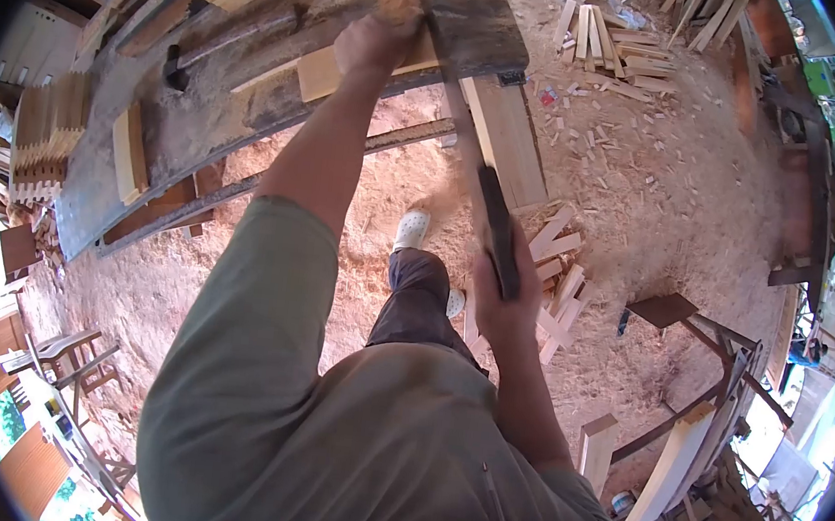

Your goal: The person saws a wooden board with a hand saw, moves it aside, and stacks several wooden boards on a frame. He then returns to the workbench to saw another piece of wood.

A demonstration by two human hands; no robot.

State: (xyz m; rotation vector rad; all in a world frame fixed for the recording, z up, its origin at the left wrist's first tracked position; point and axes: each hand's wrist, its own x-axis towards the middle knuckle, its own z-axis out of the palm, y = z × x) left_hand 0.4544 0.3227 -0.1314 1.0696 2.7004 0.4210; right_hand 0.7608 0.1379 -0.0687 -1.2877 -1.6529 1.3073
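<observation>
My right hand is wrapped round the dark handle of a handsaw. Its long blade, smeared by motion, runs up and away across the edge of the workbench. On the bench my left hand is closed and bears down on a pale wooden board, just left of the blade. The blade crosses the board's right end, beside my left hand. My left fingertips are partly hidden.
A hammer and a wood block lie on the bench to the left. Notched pieces are stacked beyond it. Offcuts and sawdust cover the floor. A wooden stand is at right.
</observation>
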